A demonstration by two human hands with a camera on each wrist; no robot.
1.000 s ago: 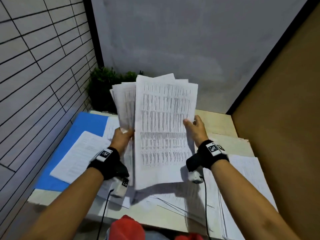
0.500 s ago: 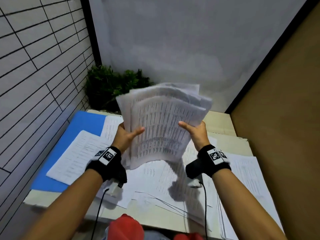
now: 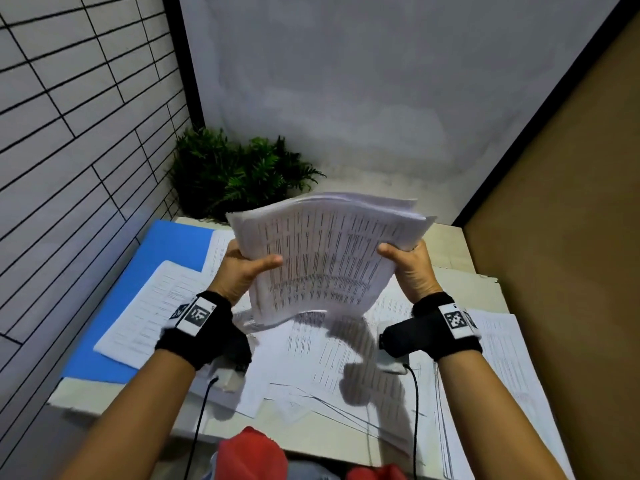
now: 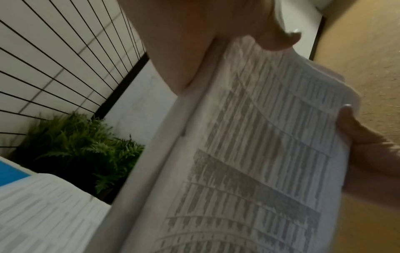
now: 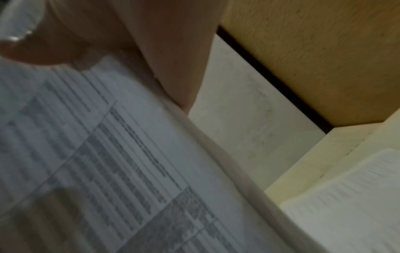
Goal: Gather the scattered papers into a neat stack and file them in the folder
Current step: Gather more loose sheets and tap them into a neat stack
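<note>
One folder (image 3: 104,327), one plant (image 3: 239,174), perhaps a dozen papers (image 3: 325,258).

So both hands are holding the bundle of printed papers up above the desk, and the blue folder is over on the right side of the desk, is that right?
Not quite. The left hand and right hand do hold the bundle of printed papers above the desk, but the blue folder lies on the left side, along the tiled wall, partly under loose sheets. The head view shows it.

Print on the stack of papers (image 3: 322,258) is too blurred to read. Behind the stack, the fingers of both hands are hidden. Below it, loose sheets (image 3: 502,368) run past the frame's lower edge.
</note>
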